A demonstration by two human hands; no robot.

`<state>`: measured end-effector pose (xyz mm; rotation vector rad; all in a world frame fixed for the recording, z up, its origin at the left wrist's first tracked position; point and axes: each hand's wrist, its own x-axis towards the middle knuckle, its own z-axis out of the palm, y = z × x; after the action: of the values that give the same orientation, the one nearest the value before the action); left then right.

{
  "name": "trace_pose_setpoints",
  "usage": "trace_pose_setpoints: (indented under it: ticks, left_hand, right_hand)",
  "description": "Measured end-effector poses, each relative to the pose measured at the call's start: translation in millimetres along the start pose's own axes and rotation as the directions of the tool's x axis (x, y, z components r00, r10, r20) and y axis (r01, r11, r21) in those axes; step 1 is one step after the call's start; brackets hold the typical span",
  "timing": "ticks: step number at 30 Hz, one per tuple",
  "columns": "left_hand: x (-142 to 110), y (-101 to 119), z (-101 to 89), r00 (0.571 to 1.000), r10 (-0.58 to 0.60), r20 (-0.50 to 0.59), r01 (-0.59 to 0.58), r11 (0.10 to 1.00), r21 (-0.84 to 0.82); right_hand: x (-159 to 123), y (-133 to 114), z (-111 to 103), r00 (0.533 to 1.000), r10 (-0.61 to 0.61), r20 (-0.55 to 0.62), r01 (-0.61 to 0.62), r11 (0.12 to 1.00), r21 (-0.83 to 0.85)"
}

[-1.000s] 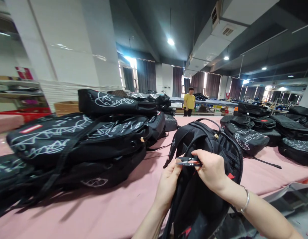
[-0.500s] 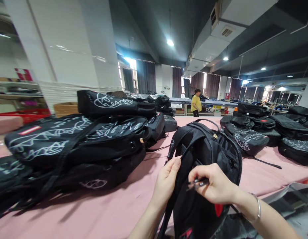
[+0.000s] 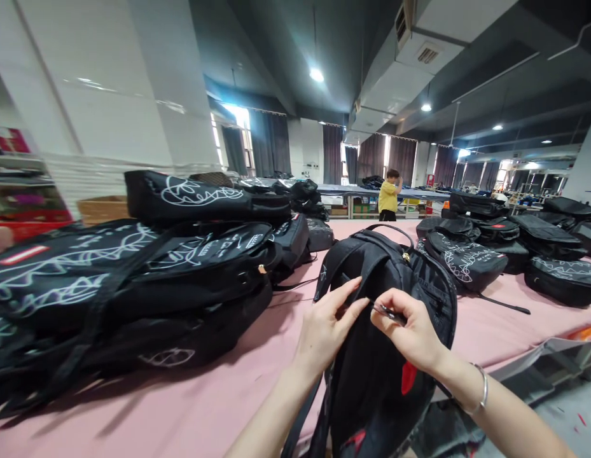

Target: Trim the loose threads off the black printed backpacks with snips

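Note:
A black backpack (image 3: 395,273) stands upright at the near edge of the pink table (image 3: 190,407), its shoulder straps facing me. My left hand (image 3: 326,327) pinches one shoulder strap (image 3: 345,264) between thumb and fingers. My right hand (image 3: 412,331) is closed on a small dark metal tool, likely thread snips (image 3: 388,312), with its tip pointing left toward the strap beside my left fingers. A silver bracelet (image 3: 481,388) sits on my right wrist.
A tall pile of black backpacks with white line drawings (image 3: 147,267) fills the table's left side. More black backpacks (image 3: 495,254) lie at the right. A person in a yellow shirt (image 3: 388,198) stands far back. A grey tray (image 3: 553,356) sits at the right edge.
My right hand dropped with the snips, then rose again to the strap. My left hand shifted its pinch along the strap. The view swung slightly; the person in yellow moved right.

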<state>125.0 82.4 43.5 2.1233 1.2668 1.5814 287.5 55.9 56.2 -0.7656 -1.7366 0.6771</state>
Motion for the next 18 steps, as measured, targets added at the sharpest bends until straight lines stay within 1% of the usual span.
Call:
trace_pose_setpoints:
  ticks: [2,3,5,6,7,9,12,13,15,18]
  left_hand:
    - [5.3,1.2,1.8,0.998,0.031,-0.049,-0.03,0.999,0.03]
    - [7.8,1.7,1.8,0.997,0.023,-0.07,-0.021,0.999,0.026]
    - [12.9,3.2,-0.6,0.995,-0.048,-0.083,0.045,0.998,-0.034]
    - [15.5,4.4,-2.8,0.993,-0.102,-0.063,0.096,0.991,-0.094]
    - [18.0,5.8,-5.5,0.986,-0.164,-0.019,0.159,0.972,-0.173]
    - [22.9,9.0,-11.3,0.954,-0.283,0.101,0.3,0.885,-0.357]
    - [27.4,14.3,-17.8,0.88,-0.391,0.268,0.473,0.677,-0.564]
    - [27.9,16.1,-18.9,0.858,-0.411,0.307,0.51,0.617,-0.599]
    - [27.7,19.6,-19.7,0.823,-0.429,0.372,0.563,0.528,-0.636]
    - [25.5,23.5,-18.9,0.793,-0.428,0.433,0.604,0.455,-0.655]
  right_hand:
    - [-3.1,1.9,-1.0,1.0,-0.018,-0.019,0.018,1.0,-0.008]
    - [-4.5,3.5,-1.8,0.998,-0.036,-0.044,0.035,0.999,-0.025]
    - [-6.5,8.0,-2.8,0.988,-0.087,-0.127,0.078,0.994,-0.075]
    - [-7.1,10.7,-2.8,0.978,-0.112,-0.176,0.095,0.99,-0.101]
    - [-7.7,13.4,-2.4,0.967,-0.13,-0.221,0.104,0.987,-0.123]
    - [-8.7,18.6,-0.7,0.943,-0.148,-0.298,0.107,0.983,-0.151]
    - [-10.5,23.9,2.5,0.909,-0.216,-0.357,0.137,0.963,-0.233]
    - [-11.2,25.1,3.4,0.897,-0.264,-0.354,0.166,0.945,-0.282]
    - [-12.6,26.8,4.5,0.87,-0.379,-0.315,0.248,0.889,-0.385]
    - [-14.4,27.9,5.1,0.826,-0.505,-0.252,0.357,0.813,-0.459]
